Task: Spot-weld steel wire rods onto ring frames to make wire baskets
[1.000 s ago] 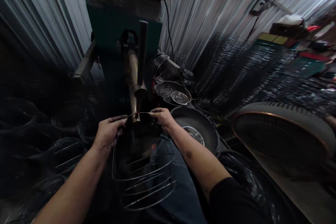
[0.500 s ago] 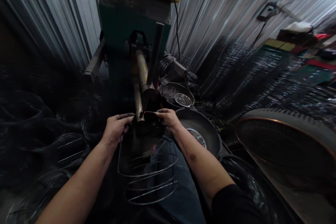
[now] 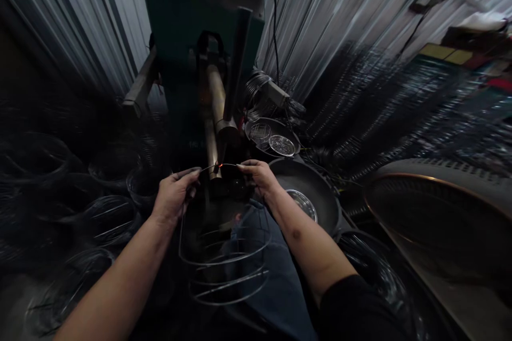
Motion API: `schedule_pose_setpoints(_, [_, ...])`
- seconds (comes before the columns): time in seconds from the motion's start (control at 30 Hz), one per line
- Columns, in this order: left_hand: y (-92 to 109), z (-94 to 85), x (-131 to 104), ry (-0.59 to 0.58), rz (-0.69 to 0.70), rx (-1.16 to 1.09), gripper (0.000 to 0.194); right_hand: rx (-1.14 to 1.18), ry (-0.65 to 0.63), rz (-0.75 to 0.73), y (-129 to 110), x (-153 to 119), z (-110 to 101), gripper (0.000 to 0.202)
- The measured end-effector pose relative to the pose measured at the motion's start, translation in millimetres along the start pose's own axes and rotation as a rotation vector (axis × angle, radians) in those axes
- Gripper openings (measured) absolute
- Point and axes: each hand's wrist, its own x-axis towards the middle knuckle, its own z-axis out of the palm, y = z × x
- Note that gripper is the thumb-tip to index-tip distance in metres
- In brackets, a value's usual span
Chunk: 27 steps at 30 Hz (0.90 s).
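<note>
My left hand (image 3: 174,194) and my right hand (image 3: 260,176) pinch opposite sides of a round wire basket (image 3: 211,265). Its curved ribs hang below my hands, over my legs. Between my fingertips, the top wire crosses the tip of the lower metal arm (image 3: 210,141) of a welding machine (image 3: 172,26). A small orange glow (image 3: 220,165) shows at that spot. Above it are the thicker upper arm (image 3: 217,96) and a dark upright bar (image 3: 239,58). Whether the upper arm's tip presses on the wire is too dark to make out.
At the right, a wide dark pan (image 3: 320,186) holds a shiny wire disc (image 3: 301,205); a smaller pan (image 3: 294,138) stands behind it. A fan cage (image 3: 432,170) lies far right. Wire baskets (image 3: 112,218) crowd the left. Corrugated metal walls (image 3: 320,5) rise behind.
The orange glow on the wire has grown brighter. The green light on the machine no longer shows. The view has tipped down slightly; both hands keep nearly the same hold.
</note>
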Motion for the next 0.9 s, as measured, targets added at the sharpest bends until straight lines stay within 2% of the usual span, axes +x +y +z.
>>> schedule_pose_setpoints(0.1, [-27, -25.1, -21, 0.113, -0.075, -0.061, 0.019, 0.091, -0.067, -0.007, 5, -7, -7, 0.03])
schedule_pose_setpoints(0.23, [-85, -70.6, -74, 0.268, -0.344, -0.042, 0.018, 0.218, -0.091, -0.094, 18, -22, -22, 0.033])
schedule_pose_setpoints(0.33, [-110, -84.9, -105, 0.212, -0.586, -0.154, 0.027, 0.273, -0.059, -0.154, 32, -34, -30, 0.035])
schedule_pose_setpoints(0.37, [-112, -84.1, -111, 0.184, -0.612, -0.201, 0.031, 0.278, -0.046, -0.167, 36, -38, -32, 0.035])
schedule_pose_setpoints(0.43, [-108, -76.8, -115, 0.17, -0.57, -0.256, 0.034, 0.275, -0.023, -0.183, 42, -46, -32, 0.036])
schedule_pose_setpoints(0.57, [-97, -61.2, -114, 0.251, -0.469, -0.261, 0.031, 0.279, 0.04, -0.213, 45, -63, -31, 0.038])
schedule_pose_setpoints(0.67, [-99, -59.5, -114, 0.266, -0.441, -0.25, 0.034, 0.282, 0.057, -0.223, 44, -71, -32, 0.04])
schedule_pose_setpoints(0.8, [-96, -58.1, -115, 0.181, -0.463, -0.28, 0.042, 0.336, 0.059, -0.238, 46, -69, -35, 0.036])
schedule_pose_setpoints(0.9, [-85, -53.5, -115, 0.218, -0.427, -0.278, 0.039, 0.392, 0.075, -0.217, 53, -63, -37, 0.032])
